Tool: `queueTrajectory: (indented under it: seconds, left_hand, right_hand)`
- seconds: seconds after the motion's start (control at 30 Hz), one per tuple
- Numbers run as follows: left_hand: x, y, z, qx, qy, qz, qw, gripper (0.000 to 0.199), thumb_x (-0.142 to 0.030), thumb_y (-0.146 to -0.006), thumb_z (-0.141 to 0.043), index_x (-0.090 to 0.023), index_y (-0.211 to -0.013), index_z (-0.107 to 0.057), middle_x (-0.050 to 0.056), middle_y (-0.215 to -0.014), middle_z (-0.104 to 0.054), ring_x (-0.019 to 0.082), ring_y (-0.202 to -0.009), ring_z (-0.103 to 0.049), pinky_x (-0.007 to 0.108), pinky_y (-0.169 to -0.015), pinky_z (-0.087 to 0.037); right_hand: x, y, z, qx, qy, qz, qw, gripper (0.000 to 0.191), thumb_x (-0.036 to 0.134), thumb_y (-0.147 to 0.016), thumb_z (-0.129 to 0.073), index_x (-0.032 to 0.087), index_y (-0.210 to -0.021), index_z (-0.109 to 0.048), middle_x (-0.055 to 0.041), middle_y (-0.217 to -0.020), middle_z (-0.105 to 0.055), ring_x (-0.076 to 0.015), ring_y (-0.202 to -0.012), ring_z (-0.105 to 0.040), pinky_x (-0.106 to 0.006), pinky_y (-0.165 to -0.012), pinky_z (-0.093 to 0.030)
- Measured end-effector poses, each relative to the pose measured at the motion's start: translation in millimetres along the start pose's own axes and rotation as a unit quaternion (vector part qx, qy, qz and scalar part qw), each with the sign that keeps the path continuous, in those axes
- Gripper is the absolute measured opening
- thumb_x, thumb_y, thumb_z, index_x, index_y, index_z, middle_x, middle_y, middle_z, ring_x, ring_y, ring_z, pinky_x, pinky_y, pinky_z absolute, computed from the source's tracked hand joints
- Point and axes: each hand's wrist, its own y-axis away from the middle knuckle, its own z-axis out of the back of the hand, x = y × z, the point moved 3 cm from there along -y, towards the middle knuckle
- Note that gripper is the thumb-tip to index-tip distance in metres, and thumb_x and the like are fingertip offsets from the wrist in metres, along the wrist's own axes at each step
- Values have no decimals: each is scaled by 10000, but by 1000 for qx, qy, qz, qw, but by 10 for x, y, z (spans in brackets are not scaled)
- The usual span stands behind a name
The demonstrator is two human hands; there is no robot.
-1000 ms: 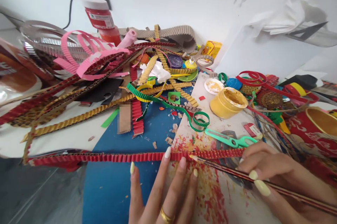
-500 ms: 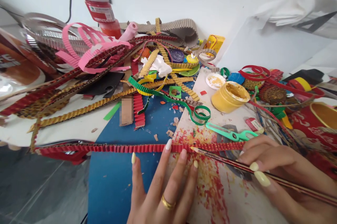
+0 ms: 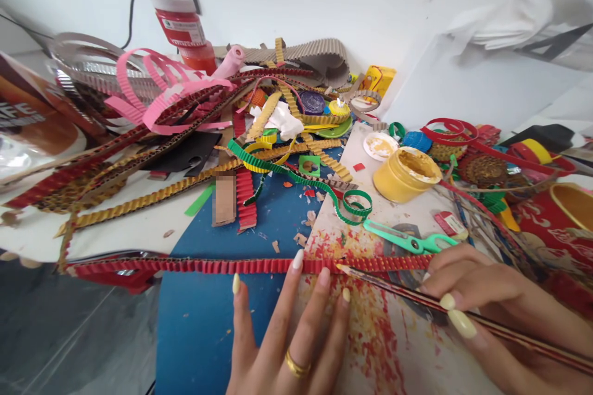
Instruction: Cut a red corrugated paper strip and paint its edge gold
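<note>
A long red corrugated cardboard strip (image 3: pixel 208 265) lies across the table's near part, its right portion dotted with yellow paint. My left hand (image 3: pixel 290 333) is spread flat, with two fingertips pressing on the strip near its middle. In my right hand (image 3: pixel 482 308) a thin paintbrush (image 3: pixel 398 287) is pinched between thumb and fingers. Its yellow-coated tip touches the strip, just right of my left fingertips. Behind the strip stands an open jar of yellow paint (image 3: pixel 406 175), its paint-smeared lid (image 3: pixel 380 145) lying beside it. Mint-green scissors (image 3: pixel 410 238) rest between jar and strip.
Coloured corrugated strips, including a green curled one (image 3: pixel 319 183), pile up at the back left. Stacked red paint jars (image 3: pixel 178 21) stand by the wall. A red can (image 3: pixel 556 216) and an eraser (image 3: pixel 449 224) sit on the right. Paper scraps litter the blue mat (image 3: pixel 204 321).
The whole view has shifted slightly, with things sitting a little lower in the picture. The brush tip stays on the strip, and both hands keep nearly the same pose.
</note>
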Motion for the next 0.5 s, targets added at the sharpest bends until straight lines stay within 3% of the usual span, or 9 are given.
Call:
queueTrajectory:
  seconds: [0.23, 0.5]
  left_hand:
    - [-3, -6, 8, -4, -6, 0, 1000, 333, -179, -979, -351, -213, -1201, -597, 23, -1189, -686, 192, -1455, -155, 559, -1174, -5]
    - [8, 27, 12, 5, -4, 5, 1000, 332, -220, -990, -346, -232, -1202, -601, 15, -1309, -613, 221, -1438, -215, 558, -1177, -33]
  right_hand:
    - [8, -35, -1, -14, 24, 0, 1000, 113, 352, -865, -605, 284, -776, -595, 31, -590, -665, -135, -592, -649, -203, -625, -570]
    - [-87, 105, 56, 7, 12, -37, 999, 57, 275, -851, -586, 317, -867, -622, 13, -658, -672, -177, -714, -644, -226, -677, -583]
